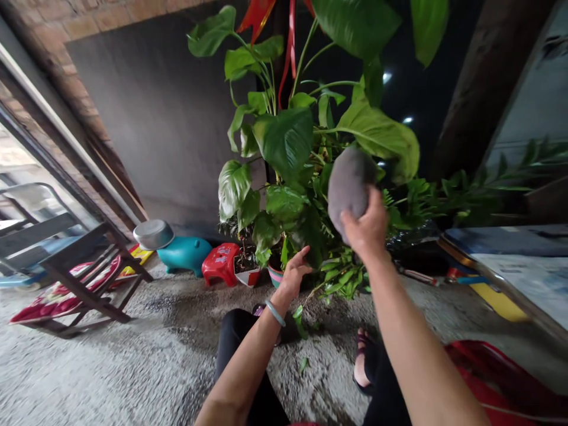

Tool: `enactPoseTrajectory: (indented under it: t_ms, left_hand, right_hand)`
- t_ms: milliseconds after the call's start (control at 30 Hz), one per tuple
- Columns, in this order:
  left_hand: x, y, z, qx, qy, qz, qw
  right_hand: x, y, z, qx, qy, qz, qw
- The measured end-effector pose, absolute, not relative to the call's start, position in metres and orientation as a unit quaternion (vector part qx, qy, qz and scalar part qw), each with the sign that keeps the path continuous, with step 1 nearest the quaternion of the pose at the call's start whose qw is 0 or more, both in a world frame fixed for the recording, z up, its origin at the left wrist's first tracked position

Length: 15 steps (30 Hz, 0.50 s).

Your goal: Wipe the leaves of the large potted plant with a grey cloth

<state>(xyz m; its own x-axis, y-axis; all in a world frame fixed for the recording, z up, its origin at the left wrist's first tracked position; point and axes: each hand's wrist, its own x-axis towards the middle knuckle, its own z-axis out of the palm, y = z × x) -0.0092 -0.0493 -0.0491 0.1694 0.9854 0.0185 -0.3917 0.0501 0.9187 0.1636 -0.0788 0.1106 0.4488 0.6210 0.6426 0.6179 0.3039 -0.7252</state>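
The right hand (370, 228) is closed around a grey pad (345, 186), rounded and soft-looking, with the thumb pressed on its near face; its outline is slightly blurred. The pad is raised in front of the large-leaved plant (286, 139), to the right of its central leaves; contact with the foliage cannot be determined. The left hand (296, 272), lower and nearer the floor, is held wide, index finger extended and thumb apart, before the lower leaves; whether it touches them cannot be told. A pale bracelet (275, 313) encircles the left wrist. Red ribbons (290, 47) hang among the upper stems. At the plant's base is a pink-and-green pot (276, 276). Leftward along the dark panel (164, 112) stand a red stool (219, 263) and a teal animal-shaped seat (184, 255), with a metal basin (153, 235) at the seat's left end. Far left: a wooden chair (91, 275). A detached leaf (304, 364) lies on the rough floor (155, 367) between the person's feet.
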Motion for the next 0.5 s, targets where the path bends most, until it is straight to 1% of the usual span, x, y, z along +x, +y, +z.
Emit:
enactPoseTrajectory:
  t_ms: [33,100,133,200,267,333,400,500]
  left_hand:
    - [-0.011,-0.05,-0.048,0.434,0.347,0.54,0.632]
    - [-0.017,-0.053,-0.047,0.446,0.345,0.534,0.629]
    - [-0.021,-0.055,-0.048,0.446,0.348,0.531,0.63]
    - [-0.028,-0.058,-0.05,0.433,0.36,0.53,0.634]
    - [-0.035,-0.059,-0.054,0.407,0.374,0.541,0.634]
    - [-0.042,-0.057,-0.06,0.362,0.395,0.571,0.622]
    - [-0.056,-0.05,-0.064,0.279,0.427,0.619,0.597]
    - [-0.094,-0.032,-0.062,0.151,0.454,0.677,0.559]
  right_hand:
    - [0.157,-0.077,0.091,-0.603,-0.546,0.038,0.581]
    - [0.148,-0.087,0.047,-0.606,-0.593,0.155,0.507]
    - [0.148,-0.097,0.029,-0.601,-0.6,0.192,0.491]
    - [0.154,-0.12,0.008,-0.613,-0.575,0.216,0.497]
    - [0.164,-0.138,0.012,-0.618,-0.552,0.201,0.523]
    - [0.171,-0.149,0.028,-0.608,-0.555,0.184,0.537]
    - [0.171,-0.155,0.043,-0.594,-0.574,0.19,0.531]
    - [0.161,-0.158,0.054,-0.587,-0.581,0.236,0.512]
